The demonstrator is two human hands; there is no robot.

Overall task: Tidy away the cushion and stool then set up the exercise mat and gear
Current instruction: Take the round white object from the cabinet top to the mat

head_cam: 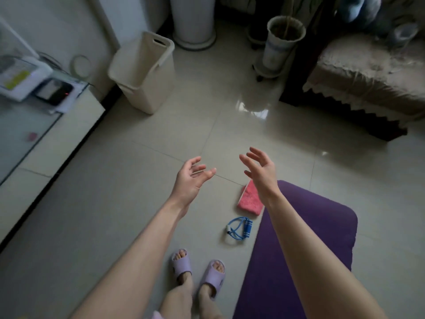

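- The left hand (192,178) is hovering over the tiled floor (142,157), palm turned inward, fingers loosely spread and gripping nothing.
- The right hand (261,173) is hanging opposite it, a little apart, fingers splayed and also gripping nothing.
- The purple exercise mat (317,226) is lying unrolled on the floor at the lower right, its rounded far end passing under the right forearm.
- A folded pink towel (249,201) is lying on the floor, touching the mat's left edge.
- A blue resistance band (239,229) with foam handles is sitting just below the towel, beside the mat.
- Two feet in lilac slippers (197,270) are standing left of the mat.
- A cream bin (147,72) is standing by the wall, with a potted plant (281,42) and a draped sofa (368,74) further right.
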